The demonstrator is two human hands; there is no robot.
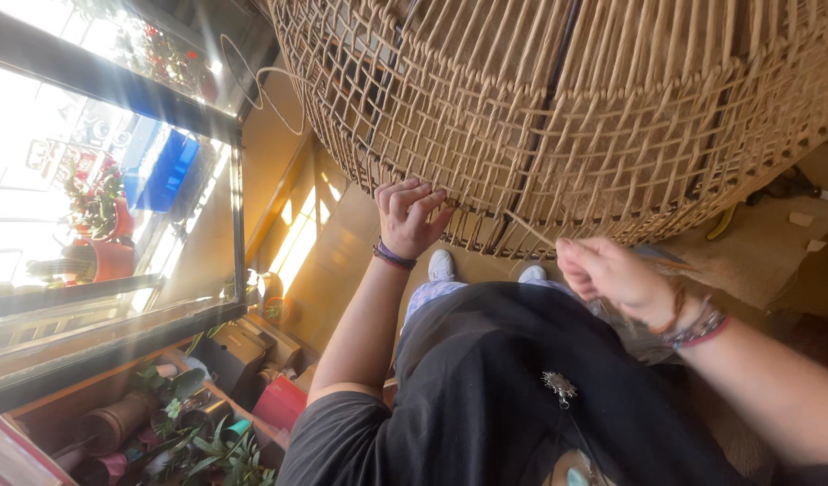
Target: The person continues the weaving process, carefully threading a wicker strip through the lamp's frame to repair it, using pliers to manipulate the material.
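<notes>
Left hand (409, 219) curled against the lower edge of a large woven wicker frame (558, 108), fingers bent and hooked into the weave near the dark rim, gripping the strands there. Right hand (603, 270) just below that same rim, well apart from the left, fingers closed in a pinch on a thin pale strand (529, 229) running up into the weave. Wicker frame rounded and basket-like, filling the upper middle and right of the view, tan cords crossing over dark ribs, its bottom edge hanging just above both hands. Beaded bracelets on both wrists. Below the hands, a black garment (513, 387) over the lap, with a small silver brooch (559, 386) pinned on it, and two white shoes (441, 265) on the floor near the frame's edge. Further out to the left, a bright window (90, 162) with red flowers (94, 193) in a pot, and below it potted green plants (198, 441) and boxes.
</notes>
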